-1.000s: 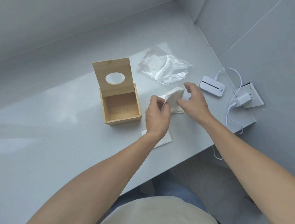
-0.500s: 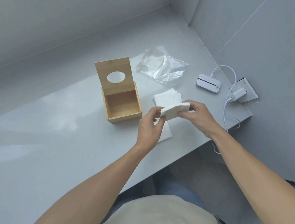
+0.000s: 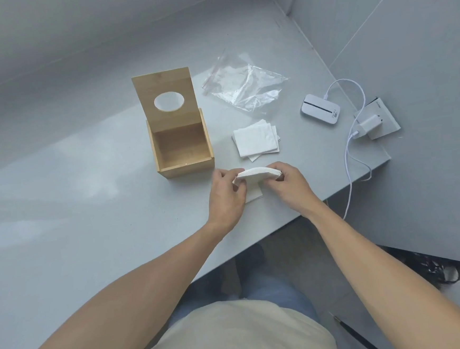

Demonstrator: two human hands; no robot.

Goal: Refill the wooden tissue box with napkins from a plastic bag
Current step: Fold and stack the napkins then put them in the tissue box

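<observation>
Napkin stack pinched between both your hands

Your left hand (image 3: 226, 195) and right hand (image 3: 284, 182) each grip one end of the napkin stack (image 3: 256, 173), just in front of the open wooden box (image 3: 183, 150).

A pale grey worktop (image 3: 75, 214) is seen, filling a corner between grey walls. At its centre an open wooden box (image 3: 182, 147) is stood, with its lid raised upright at 12 o'clock. A clear plastic bag (image 3: 246, 86), crumpled, is laid at 1 o'clock from the box. A small pile of white napkins (image 3: 256, 140) is laid just beside the box at 3 o'clock. A further napkin (image 3: 254, 194) lies at 5 o'clock. A white device (image 3: 320, 109) with a cable (image 3: 349, 148) is placed at 3 o'clock, well apart from the box.
</observation>
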